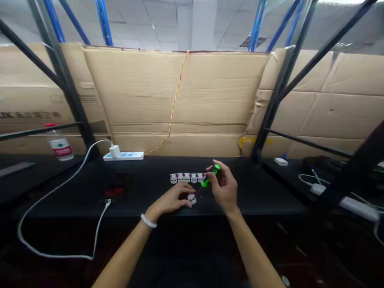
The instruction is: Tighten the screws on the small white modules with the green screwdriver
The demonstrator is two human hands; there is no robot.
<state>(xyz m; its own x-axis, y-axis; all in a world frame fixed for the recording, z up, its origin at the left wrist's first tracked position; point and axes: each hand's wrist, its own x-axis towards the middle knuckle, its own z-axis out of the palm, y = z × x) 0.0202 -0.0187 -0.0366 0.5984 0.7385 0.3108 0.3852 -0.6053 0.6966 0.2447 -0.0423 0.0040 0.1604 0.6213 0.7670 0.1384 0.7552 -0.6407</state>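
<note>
A screwdriver (205, 183) with a green and black handle is gripped in my right hand (225, 189). It slants down to the left, and its thin shaft reaches a small white part (193, 199) on the black table. My left hand (172, 197) lies on the table with thumb and fingers curled about that part, steadying it from the left. Just beyond, several similar small white pieces (187, 178) with dark pink edges stand in a row. The right end of the row is partly covered by my right hand. A tiny speck (201, 196) lies beside the screwdriver's shaft.
A white power strip (132, 156) with a plugged-in charger (114, 151) sits at the back left. Its white cable (54, 192) loops over the table's front edge to a dark device. Cardboard panels (180, 92) and metal posts (271, 104) enclose the table (264, 192).
</note>
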